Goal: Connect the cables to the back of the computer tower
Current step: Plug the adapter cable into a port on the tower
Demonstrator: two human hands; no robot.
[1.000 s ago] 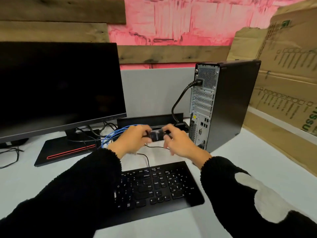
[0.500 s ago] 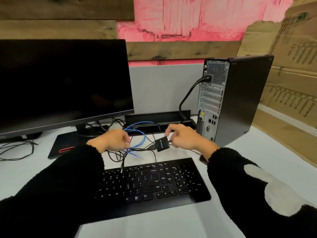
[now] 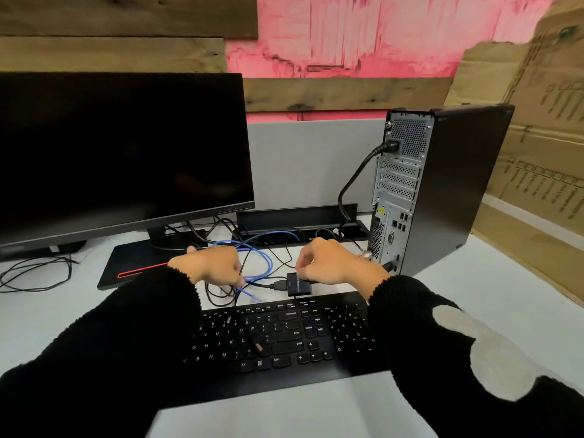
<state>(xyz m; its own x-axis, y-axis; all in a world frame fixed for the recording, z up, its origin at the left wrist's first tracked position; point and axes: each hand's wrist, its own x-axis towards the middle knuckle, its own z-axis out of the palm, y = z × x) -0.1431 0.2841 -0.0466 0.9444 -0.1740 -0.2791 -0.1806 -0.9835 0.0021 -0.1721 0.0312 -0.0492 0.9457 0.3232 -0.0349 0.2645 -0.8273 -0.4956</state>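
Note:
The black computer tower (image 3: 455, 184) stands at the right with its silver back panel (image 3: 395, 197) facing me. A thick black power cable (image 3: 354, 181) is plugged in near the top. My right hand (image 3: 331, 263) pinches a small black adapter box (image 3: 298, 284) lying just behind the keyboard, with a black plug in its left end. My left hand (image 3: 215, 263) has its fingers curled round a bundle of cables, among them a blue network cable (image 3: 262, 254) whose loose end lies on the desk.
A black keyboard (image 3: 284, 336) lies in front of me with a loose cable plug resting on its keys. A dark monitor (image 3: 120, 153) stands at the left on a black base. Loose black cables lie far left. Cardboard leans at the right.
My hands have drawn apart: the left moved left holding the cables, the right lowered the adapter box to the desk behind the keyboard. The view shifted slightly left.

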